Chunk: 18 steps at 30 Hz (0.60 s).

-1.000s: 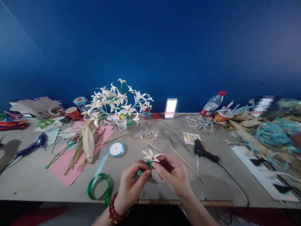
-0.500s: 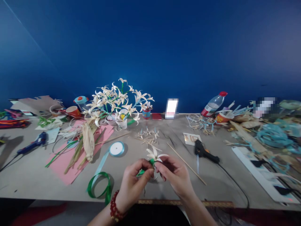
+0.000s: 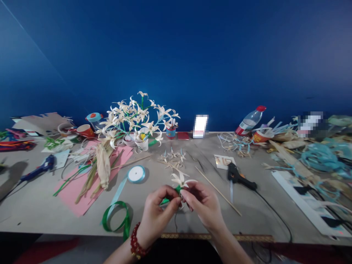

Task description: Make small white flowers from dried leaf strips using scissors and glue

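Step in hand looks like wrapping green ribbon (image 3: 165,201) round the stem of a small cream flower (image 3: 180,180). Left hand (image 3: 156,216) pinches the ribbon, right hand (image 3: 205,205) pinches the stem, both left of the glue gun (image 3: 239,178). Next move likely needs steady tension.

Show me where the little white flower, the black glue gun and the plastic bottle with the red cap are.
white flower (image 3: 181,180), head view, on its petals above the fingertips.
black glue gun (image 3: 238,177), head view, on the body near the handle.
plastic bottle (image 3: 249,123), head view, on its clear side.
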Available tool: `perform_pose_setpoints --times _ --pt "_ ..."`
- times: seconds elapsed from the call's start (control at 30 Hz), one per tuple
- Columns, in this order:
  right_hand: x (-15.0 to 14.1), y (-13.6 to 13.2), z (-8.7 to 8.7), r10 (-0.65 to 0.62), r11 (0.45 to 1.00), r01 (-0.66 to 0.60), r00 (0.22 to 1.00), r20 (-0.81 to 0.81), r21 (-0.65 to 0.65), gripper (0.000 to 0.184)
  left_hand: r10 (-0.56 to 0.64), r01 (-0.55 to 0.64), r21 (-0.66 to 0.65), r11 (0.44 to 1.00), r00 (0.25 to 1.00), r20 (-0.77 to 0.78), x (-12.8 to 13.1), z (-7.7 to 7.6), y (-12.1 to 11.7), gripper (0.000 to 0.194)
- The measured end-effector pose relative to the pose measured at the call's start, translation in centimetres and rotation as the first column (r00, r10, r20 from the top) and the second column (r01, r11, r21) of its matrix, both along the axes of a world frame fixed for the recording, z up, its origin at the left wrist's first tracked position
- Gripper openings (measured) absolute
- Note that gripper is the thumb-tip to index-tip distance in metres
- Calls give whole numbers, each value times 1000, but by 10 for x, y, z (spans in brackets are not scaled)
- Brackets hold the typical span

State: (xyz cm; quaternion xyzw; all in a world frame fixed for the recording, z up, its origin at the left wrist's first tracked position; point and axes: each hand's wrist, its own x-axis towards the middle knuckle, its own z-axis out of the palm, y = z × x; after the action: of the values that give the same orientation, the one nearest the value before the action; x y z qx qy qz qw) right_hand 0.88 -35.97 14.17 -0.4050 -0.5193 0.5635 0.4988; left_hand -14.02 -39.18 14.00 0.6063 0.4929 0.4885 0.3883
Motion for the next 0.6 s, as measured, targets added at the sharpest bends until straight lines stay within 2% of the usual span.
perform_pose_setpoints --times 0.1,0.2,0.33,0.6 --pt "2 0 -1 -2 1000 2 1000 15 -5 15 91 -82 121 989 993 -72 -2 4 1 9" --pt "2 1 0 13 1000 -13 1000 8 -26 16 130 -122 203 972 991 -23 -3 10 6 3" --pt "0 2 1 43 999 -43 999 -5 -30 16 63 -69 183 981 997 37 -3 16 12 8" --pt "1 3 -3 47 998 -46 999 27 -47 15 88 -100 170 980 993 76 2 11 13 6"
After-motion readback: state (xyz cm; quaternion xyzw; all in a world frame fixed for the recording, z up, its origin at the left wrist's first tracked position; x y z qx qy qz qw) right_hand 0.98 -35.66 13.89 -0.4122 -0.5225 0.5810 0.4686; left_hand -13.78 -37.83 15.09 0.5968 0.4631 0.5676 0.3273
